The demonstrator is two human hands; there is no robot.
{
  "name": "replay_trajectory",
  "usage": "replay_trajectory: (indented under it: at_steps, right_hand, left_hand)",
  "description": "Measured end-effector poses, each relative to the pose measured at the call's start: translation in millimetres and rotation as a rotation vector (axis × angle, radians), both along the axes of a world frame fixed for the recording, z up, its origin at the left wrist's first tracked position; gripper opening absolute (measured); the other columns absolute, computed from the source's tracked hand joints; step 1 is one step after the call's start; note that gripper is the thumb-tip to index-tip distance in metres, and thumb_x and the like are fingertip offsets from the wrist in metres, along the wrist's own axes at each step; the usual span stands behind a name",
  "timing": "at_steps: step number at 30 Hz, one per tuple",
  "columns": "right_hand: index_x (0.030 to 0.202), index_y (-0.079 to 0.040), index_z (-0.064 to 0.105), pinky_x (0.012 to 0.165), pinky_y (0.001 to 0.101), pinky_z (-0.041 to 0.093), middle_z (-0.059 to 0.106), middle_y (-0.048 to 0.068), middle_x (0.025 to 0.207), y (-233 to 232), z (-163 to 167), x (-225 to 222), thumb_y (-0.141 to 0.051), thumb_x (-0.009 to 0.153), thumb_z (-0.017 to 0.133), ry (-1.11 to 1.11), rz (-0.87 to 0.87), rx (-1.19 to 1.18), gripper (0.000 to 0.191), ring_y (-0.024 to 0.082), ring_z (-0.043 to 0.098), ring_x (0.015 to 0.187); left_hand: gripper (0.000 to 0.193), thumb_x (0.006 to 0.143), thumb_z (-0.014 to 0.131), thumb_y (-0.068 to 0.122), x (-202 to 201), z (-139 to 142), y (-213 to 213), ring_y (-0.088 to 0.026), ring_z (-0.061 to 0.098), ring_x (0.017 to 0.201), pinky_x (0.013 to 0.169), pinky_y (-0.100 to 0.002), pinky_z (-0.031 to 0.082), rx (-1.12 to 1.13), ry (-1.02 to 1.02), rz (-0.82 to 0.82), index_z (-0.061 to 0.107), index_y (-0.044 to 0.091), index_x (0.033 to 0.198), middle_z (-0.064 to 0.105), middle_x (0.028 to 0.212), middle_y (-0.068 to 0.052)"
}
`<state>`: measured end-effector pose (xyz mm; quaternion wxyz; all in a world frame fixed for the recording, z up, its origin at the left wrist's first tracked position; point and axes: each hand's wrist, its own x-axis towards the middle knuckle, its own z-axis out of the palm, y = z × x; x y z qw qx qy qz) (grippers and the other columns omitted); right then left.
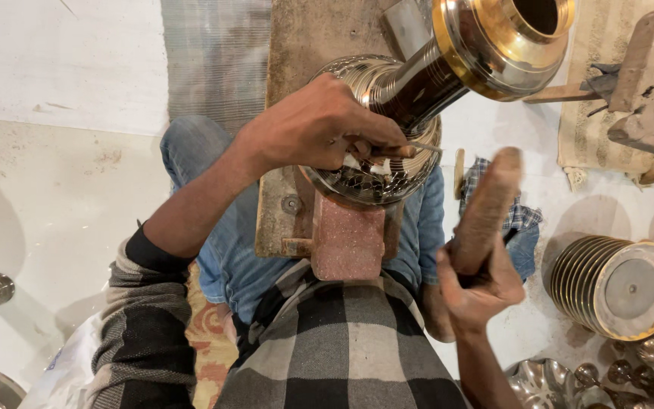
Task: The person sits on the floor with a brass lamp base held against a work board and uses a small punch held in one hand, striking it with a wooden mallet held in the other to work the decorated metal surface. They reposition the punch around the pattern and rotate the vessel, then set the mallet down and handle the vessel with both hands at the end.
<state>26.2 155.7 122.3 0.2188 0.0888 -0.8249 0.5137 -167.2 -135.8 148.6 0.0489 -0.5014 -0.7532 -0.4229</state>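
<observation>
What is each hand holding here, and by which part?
The left hand pinches a small chisel by its wooden handle against the metal pot. The right hand grips a wooden mallet at its lower end.

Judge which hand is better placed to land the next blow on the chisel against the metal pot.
Probably the right hand: it grips the wooden mallet, raised just beside the chisel. The left hand is occupied pinching that chisel against the patterned metal pot.
</observation>
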Motion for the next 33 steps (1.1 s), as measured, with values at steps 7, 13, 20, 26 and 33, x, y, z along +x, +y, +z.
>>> replay_trajectory:
  at_steps: [7, 13, 20, 26, 33]
  right_hand:
    - [0.130, 0.007, 0.067, 0.056, 0.0312, 0.047, 0.068, 0.015, 0.083, -0.3, 53.7, -36.5, 0.002, 0.078, 0.075, 0.020, -0.106, 0.415, 0.053, 0.018, 0.063, 0.064]
    - [0.148, -0.003, 0.050, 0.075, 0.0331, 0.058, 0.066, 0.018, 0.115, -5.3, 133.4, -70.7, 0.000, 0.080, 0.070, -0.166, 0.265, 0.412, 0.071, 0.022, 0.068, 0.093]
    - [0.149, -0.010, 0.053, 0.061, 0.0331, 0.058, 0.069, 0.016, 0.109, -30.0, 188.5, -110.5, 0.000, 0.074, 0.071, -0.127, 0.430, 0.925, 0.078, 0.023, 0.067, 0.074]
    - [0.157, -0.018, 0.046, 0.062, 0.0290, 0.057, 0.066, 0.010, 0.114, -33.9, 214.7, -123.7, -0.006, 0.077, 0.066, -0.167, 0.465, 1.162, 0.083, 0.019, 0.065, 0.071]
    - [0.148, -0.009, 0.056, 0.051, 0.0285, 0.049, 0.072, 0.011, 0.104, -30.8, 180.0, -105.3, -0.004, 0.075, 0.072, -0.182, 0.399, 0.880, 0.075, 0.018, 0.061, 0.059]
  left_hand:
    - [0.054, 0.075, 0.066, -0.019, 16.8, -10.2, 1.2, -0.015, 0.075, 0.061, 0.050, -0.031, 0.060, -0.025, -0.101, 0.180, 0.077, 0.012, 0.118, 0.082, 0.097, -0.007]
    - [0.044, 0.086, 0.060, -0.018, 44.8, -24.6, 8.9, -0.015, 0.080, 0.078, 0.062, -0.024, 0.066, 0.170, -0.192, 0.446, 0.072, 0.003, 0.122, 0.080, 0.101, -0.012]
    - [0.043, 0.084, 0.056, -0.017, 72.5, -27.6, 14.6, -0.025, 0.080, 0.099, 0.088, -0.032, 0.068, 0.376, -0.245, 0.705, 0.067, -0.001, 0.123, 0.078, 0.109, -0.016]
    - [0.044, 0.084, 0.054, -0.018, 83.3, -27.6, 24.2, -0.024, 0.081, 0.088, 0.084, -0.031, 0.068, 0.515, -0.278, 0.891, 0.066, -0.005, 0.124, 0.078, 0.099, -0.016]
    - [0.042, 0.087, 0.058, -0.020, 70.3, -35.7, 22.9, -0.019, 0.082, 0.088, 0.076, -0.026, 0.071, 0.458, -0.262, 0.627, 0.071, 0.005, 0.119, 0.080, 0.102, -0.011]
